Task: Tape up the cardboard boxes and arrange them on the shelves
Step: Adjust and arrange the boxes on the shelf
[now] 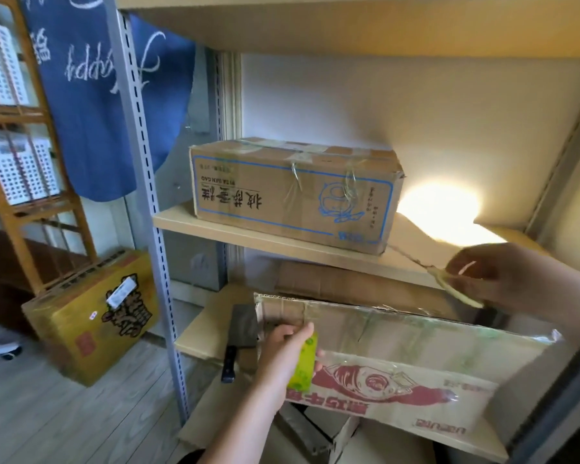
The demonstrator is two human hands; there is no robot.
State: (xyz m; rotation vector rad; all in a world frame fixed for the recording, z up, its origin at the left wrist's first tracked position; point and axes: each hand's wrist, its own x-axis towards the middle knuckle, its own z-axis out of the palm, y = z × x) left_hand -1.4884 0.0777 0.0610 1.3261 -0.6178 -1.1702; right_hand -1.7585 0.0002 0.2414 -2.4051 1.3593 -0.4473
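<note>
Two bare hands work at a metal shelving unit, and the scene reads from the floor on the left across to the wall on the right. Far left, a wooden rack [31, 182] holds white perforated baskets, with a blue printed cloth [91, 95] hanging beside it. Below them a yellow printed box [91, 316] leans on the wood-look floor, just beside the grey slotted upright [141, 169] of the shelves, with a strip of bare floor in front of it.

On the middle shelf board [248, 237] sits a taped cardboard box [292, 192] with blue print, its front face close to the board's front edge; bare board lies to its right, where a bright patch of light falls on the wall. On the lower board lies a cleaver [240, 336], its dark handle reaching over the front edge.

The left hand [290, 351] has its fingers curled round a yellow-green tape roll [307, 361], pressed against the left part of a long cardboard box [406, 360] printed in red, tilted and wrapped in glossy clear tape. The right hand [493, 279] pinches a twisted strip of tape [456, 289] just above that box's upper right edge, in front of the middle board's front edge.
</note>
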